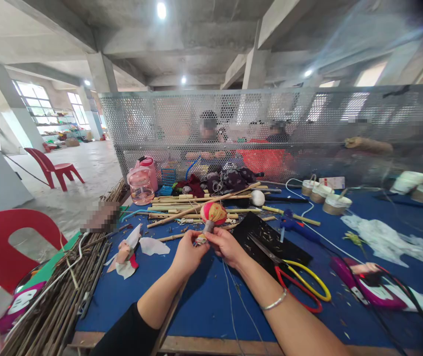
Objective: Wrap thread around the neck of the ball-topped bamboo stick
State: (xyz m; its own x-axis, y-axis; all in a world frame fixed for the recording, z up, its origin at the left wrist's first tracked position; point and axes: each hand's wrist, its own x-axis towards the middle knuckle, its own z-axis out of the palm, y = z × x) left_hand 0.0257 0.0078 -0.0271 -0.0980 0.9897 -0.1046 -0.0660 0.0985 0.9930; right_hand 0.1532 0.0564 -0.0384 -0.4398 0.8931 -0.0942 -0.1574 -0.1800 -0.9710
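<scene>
Between my two hands, above the middle of the blue table, is a small figure with a round pink and yellow wrapped head and a grey bound neck. My left hand pinches its lower end, where a bit of patterned cloth shows. My right hand grips the neck from the other side, thumb and fingers closed. Thin grey string hangs below my right hand toward the table's front edge. The fingers partly hide the figure's lower part.
Scissors with red and yellow handles lie right, partly on black cloth. Beyond are a blue glue gun, cups and bamboo sticks. Fabric scraps and bundled twigs lie left. People sit behind a perforated metal screen.
</scene>
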